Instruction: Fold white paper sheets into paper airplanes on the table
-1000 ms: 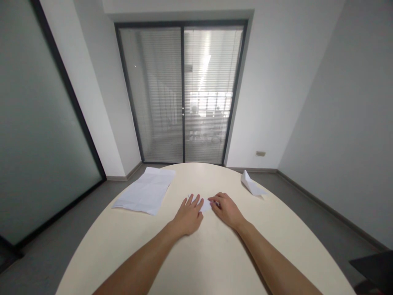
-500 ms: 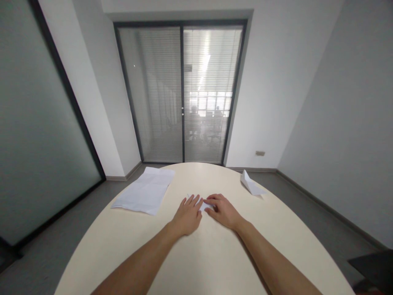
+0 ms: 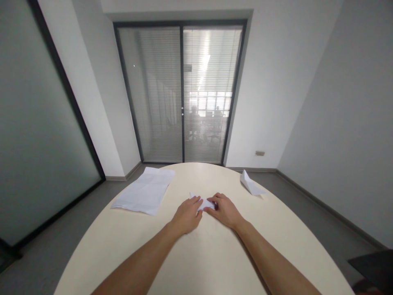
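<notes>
A small folded piece of white paper [image 3: 205, 203] lies on the round cream table [image 3: 215, 254], mostly covered by my hands. My left hand [image 3: 186, 215] rests on its left part with the fingers curled down onto the paper. Pressing on its right part is my right hand [image 3: 224, 210], fingers bent and pinched at the paper's edge. Both forearms reach in from the bottom of the view.
A stack of flat white sheets [image 3: 144, 190] lies at the table's far left. A folded paper plane [image 3: 250, 184] sits at the far right edge. Behind the table are glass sliding doors with blinds [image 3: 182, 94]. A dark object [image 3: 373, 266] shows at the bottom right.
My left hand's fingers have gone from spread flat to curled on the paper. My right hand has shifted slightly left along the fold.
</notes>
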Demonstrator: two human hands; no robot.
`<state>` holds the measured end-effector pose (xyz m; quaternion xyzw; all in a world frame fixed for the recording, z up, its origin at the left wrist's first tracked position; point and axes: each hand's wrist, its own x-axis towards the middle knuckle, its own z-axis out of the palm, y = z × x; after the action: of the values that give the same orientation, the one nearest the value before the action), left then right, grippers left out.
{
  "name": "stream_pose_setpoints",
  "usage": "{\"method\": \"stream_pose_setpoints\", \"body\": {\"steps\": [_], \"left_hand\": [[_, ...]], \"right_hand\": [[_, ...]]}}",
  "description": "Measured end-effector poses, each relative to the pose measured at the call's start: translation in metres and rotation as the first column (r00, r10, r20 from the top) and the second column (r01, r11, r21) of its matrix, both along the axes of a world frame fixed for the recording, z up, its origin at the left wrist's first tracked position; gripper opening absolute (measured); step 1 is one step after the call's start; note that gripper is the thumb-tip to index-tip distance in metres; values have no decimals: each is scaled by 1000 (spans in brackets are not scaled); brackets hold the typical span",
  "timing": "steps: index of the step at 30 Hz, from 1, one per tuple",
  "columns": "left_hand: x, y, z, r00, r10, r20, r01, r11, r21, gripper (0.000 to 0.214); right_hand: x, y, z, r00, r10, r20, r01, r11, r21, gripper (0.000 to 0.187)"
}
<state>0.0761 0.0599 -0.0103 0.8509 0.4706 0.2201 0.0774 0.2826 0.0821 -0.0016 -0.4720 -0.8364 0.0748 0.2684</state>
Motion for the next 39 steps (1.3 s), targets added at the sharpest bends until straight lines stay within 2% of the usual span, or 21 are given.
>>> {"method": "stream_pose_setpoints", "body": {"steps": [10,16,22,28,35,39], "left_hand": [[0,2,-1,996,2,88,-4,1000,24,41],[-1,4,1,994,43,102,-41,999,-14,41],[-1,4,3,986,97,133,-89,994,-62,42],[0,3,5,978,120,172,-109,992,-69,40],[-3,2,-2,981,45,190,-38,999,-38,49],[-3,6,-4,966,37,257,-21,998,-67,44]], "right_hand": [[0,0,-1,997,26,-75,-26,1000,-3,31],[2,-2,-1,991,62,-116,-68,997,-42,27],[3,-1,-2,989,-7,-145,-3,998,-67,30],[3,1,-2,977,5,-214,-18,998,-60,31],[-1,-5,4,956,87,-281,-103,994,-42,32],[-2,-9,4,947,180,-267,-190,982,-11,42]]}}
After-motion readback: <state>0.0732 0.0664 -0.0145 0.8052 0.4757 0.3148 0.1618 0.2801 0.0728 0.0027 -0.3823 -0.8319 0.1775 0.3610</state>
